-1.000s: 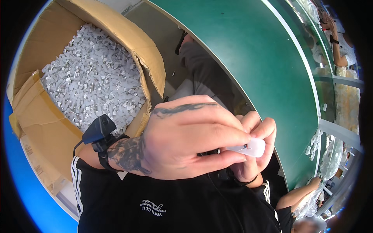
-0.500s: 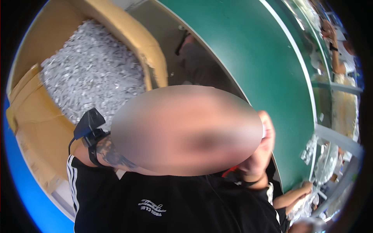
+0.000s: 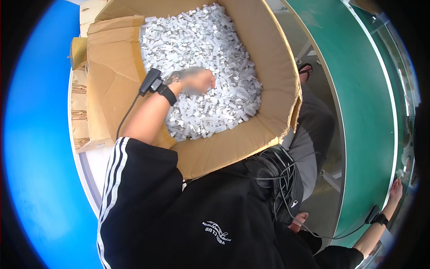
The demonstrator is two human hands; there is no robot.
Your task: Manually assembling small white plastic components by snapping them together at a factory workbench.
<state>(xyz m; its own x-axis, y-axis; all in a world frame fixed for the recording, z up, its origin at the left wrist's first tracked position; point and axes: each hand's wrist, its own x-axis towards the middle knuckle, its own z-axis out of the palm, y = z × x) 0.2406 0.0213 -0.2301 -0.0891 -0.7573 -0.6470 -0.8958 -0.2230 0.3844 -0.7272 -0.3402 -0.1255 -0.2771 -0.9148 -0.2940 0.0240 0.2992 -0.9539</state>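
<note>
The left hand (image 3: 197, 81), apparently reaching, is at the white plastic pieces (image 3: 210, 42) between the edges of the cardboard carton (image 3: 112, 62); picking would need a pinch. The right hand (image 3: 396, 190) is by the green table's (image 3: 369, 112) right edge. Neither hand's finger opening or hold is discernible.

left hand smudged, right hand tiny at the rim, box clipped on top.
left hand (image 3: 199, 81) blurred over the pile of pale pieces (image 3: 215, 112); fingers unreadable, grip uncertain. right hand (image 3: 396, 190) small, by the curved edge; pale bit (image 3: 400, 173) at its fingertips, too small to tell if held or only touched. cardboard box (image 3: 233, 154) cut by the top edge, its near wall covering part of the grey trousers (image 3: 309, 134). lower pieces buried. green table (image 3: 371, 112) cut off above, black shirt (image 3: 197, 206) below.
</note>
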